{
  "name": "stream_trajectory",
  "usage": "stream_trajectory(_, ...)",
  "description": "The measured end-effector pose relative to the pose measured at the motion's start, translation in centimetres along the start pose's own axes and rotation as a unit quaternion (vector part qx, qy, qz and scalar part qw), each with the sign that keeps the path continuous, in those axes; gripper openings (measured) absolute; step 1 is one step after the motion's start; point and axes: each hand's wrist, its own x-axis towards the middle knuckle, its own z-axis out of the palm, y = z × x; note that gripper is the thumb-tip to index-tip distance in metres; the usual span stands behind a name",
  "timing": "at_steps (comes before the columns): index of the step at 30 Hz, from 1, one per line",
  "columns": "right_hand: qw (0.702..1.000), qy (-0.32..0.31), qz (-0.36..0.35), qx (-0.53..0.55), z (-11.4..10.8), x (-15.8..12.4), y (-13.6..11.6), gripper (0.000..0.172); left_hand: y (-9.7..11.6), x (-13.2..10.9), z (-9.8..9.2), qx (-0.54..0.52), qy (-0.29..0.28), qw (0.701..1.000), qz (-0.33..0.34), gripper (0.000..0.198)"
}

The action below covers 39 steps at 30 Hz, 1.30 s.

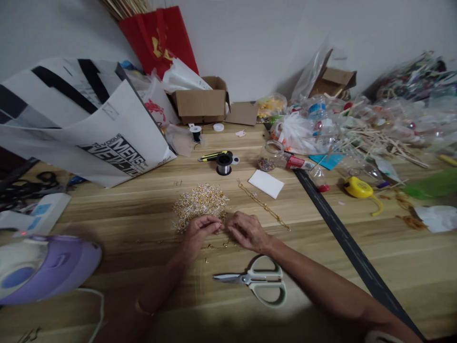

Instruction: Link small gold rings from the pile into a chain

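Note:
My left hand (199,230) and my right hand (247,230) meet at the middle of the wooden table (143,267), fingers pinched together over a thin gold chain piece (216,246). What the fingertips grip is too small to name. Just beyond them lies a heap of small gold and silver findings (200,204). A longer gold chain (264,206) stretches to the right of the heap. Pale green scissors (259,280) lie under my right forearm, blades pointing left.
A purple and white appliance (43,267) sits at the near left, a printed white bag (89,119) behind it. A wire spool (224,163), white card (266,183), yellow tape measure (357,188), long black ruler (350,245), cardboard boxes and piled plastic bags fill the back.

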Motion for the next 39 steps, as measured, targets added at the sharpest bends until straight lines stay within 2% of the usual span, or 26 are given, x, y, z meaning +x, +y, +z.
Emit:
stream_trajectory(11, 0.999, -0.015, -0.020, -0.034, -0.04, -0.15, -0.13, 0.006, -0.43, 0.16, -0.22, 0.007, 0.011, 1.000, 0.020, 0.018)
stream_trajectory(17, 0.999, -0.023, -0.028, -0.036, -0.10, -0.15, -0.19, 0.004, -0.31, 0.12, -0.17, -0.004, 0.020, 1.000, 0.001, 0.019)
stream_trajectory(25, 0.999, -0.014, -0.038, -0.031, -0.15, -0.03, -0.23, 0.004, -0.20, 0.08, -0.14, -0.001, 0.005, 1.000, 0.019, 0.018)
stream_trajectory(39, 0.999, -0.002, -0.029, -0.037, -0.10, -0.13, -0.08, 0.004, 0.01, -0.04, -0.03, -0.020, -0.003, 1.000, 0.000, 0.018)
